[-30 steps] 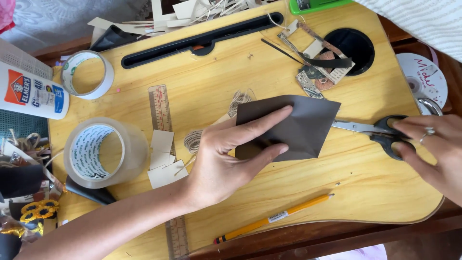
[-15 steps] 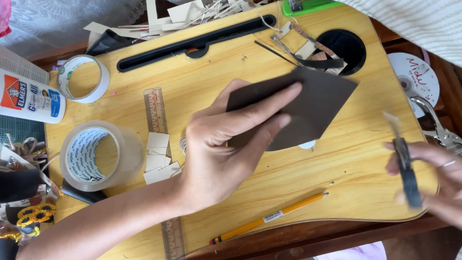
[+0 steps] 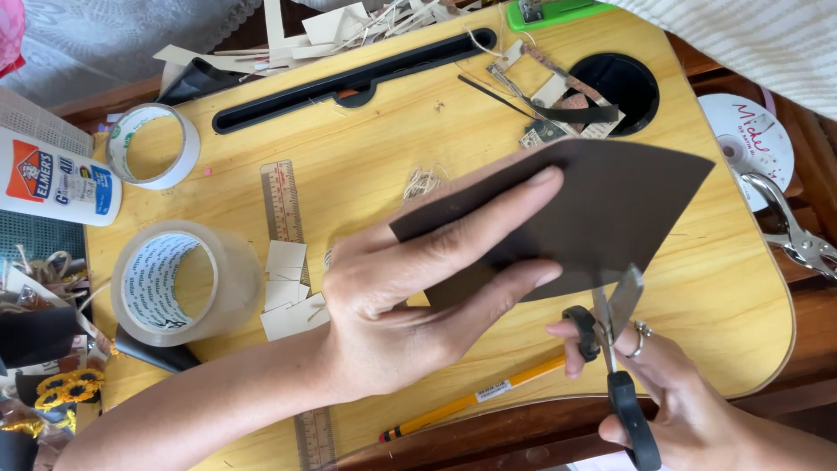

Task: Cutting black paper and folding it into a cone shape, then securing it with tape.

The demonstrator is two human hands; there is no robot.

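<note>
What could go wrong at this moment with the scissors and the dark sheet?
The left hand grips the dark sheet with its fingers stretched close to the open scissors in the right hand, so a finger might get nicked. The sheet is held in the air by one side only, so it may flex and the cut could wander.
</note>
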